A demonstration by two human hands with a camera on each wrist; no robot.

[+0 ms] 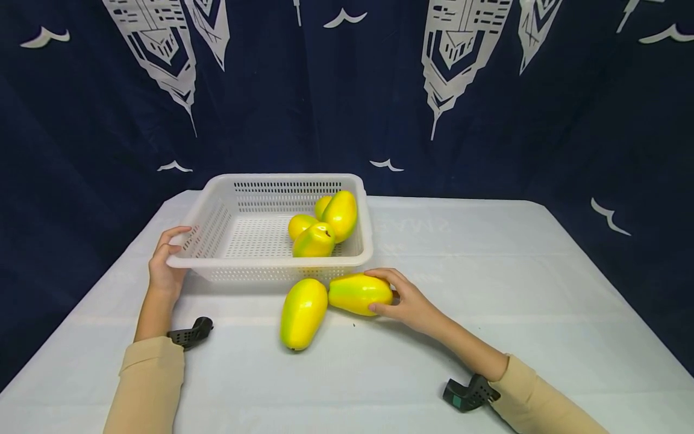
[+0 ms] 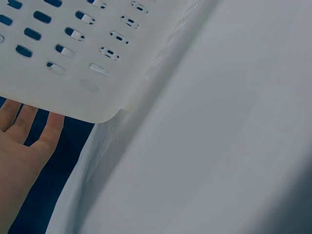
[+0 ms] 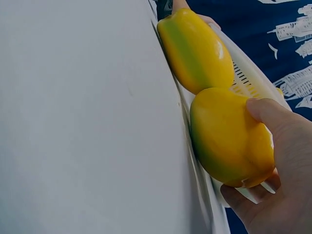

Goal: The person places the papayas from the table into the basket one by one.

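Yellow fruit [image 1: 355,293] sits pinched in the right hand [image 1: 408,305]; even pressure should avoid nudging the second fruit [image 1: 303,314] left of that hand (left hand [image 1: 165,268] gripping the basket [image 1: 271,263]).

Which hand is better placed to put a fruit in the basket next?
Probably the right hand: it grips a yellow fruit in front of the basket, which the left hand holds.
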